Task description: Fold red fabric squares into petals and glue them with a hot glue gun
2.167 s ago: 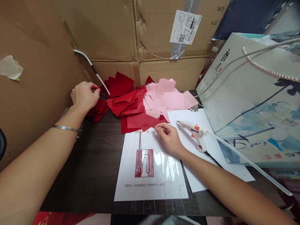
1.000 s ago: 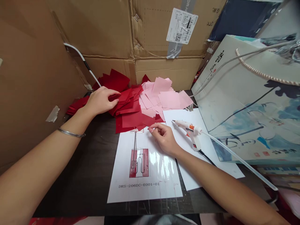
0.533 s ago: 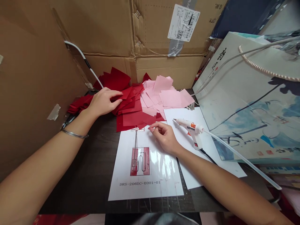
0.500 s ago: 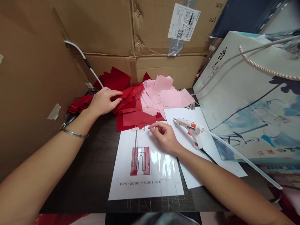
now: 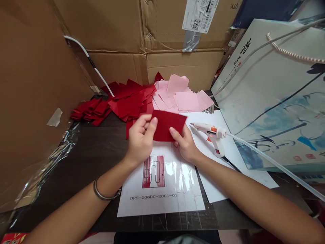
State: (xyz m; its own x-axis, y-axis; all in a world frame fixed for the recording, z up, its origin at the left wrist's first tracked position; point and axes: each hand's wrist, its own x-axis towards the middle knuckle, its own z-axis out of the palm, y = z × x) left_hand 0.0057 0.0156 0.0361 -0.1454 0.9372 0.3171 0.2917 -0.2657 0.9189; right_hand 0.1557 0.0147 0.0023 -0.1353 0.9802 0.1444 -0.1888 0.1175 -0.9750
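Observation:
A flat dark red fabric piece (image 5: 166, 123) is stretched between my hands above the printed sheet (image 5: 180, 203). My left hand (image 5: 141, 139) grips its left edge, thumb on top. At the lower right corner, my right hand (image 5: 186, 142) pinches it, thumb over the face and fingers underneath. Behind my hands lies a heap of red pieces (image 5: 132, 101), with pink pieces (image 5: 186, 101) to its right. The sheet under my hands bears a red-and-white picture with a clip-like outline (image 5: 153, 171); its upper part is hidden by my hands and the piece.
A white hot glue gun (image 5: 214, 134) stands on a white paper (image 5: 256, 179) right of my right hand, its long glue stick (image 5: 274, 162) pointing backward. Cardboard walls (image 5: 106, 27) close off the back and left. A painted paper bag (image 5: 276, 118) stands at right.
My left hand has come from the red heap to the middle, bringing a red piece. My right hand has lifted a little and now grips the piece too. The view has shifted slightly.

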